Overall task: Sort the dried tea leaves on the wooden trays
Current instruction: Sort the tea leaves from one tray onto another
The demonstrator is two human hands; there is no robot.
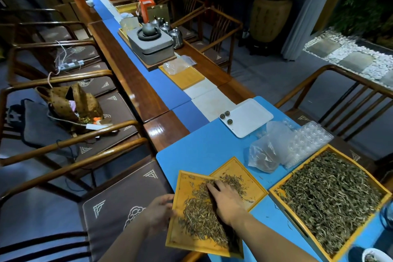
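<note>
A small wooden tray (181, 189) with a heap of dried tea leaves (200, 219) is tilted over the table's near left edge. My left hand (159, 212) grips its left rim. My right hand (226, 202) lies flat on the leaves, fingers spread, where this tray overlaps a second small tray (253, 178) that carries a thin scatter of leaves. A large wooden tray (276, 187) to the right is full of dried tea leaves (331, 198).
Clear plastic bags (263, 155) and plastic containers (308, 142) lie behind the trays. A white tray (253, 119) holds three small tea balls. Further along the long table stand a tea set (148, 42) and another wooden tray (187, 78). Chairs line both sides.
</note>
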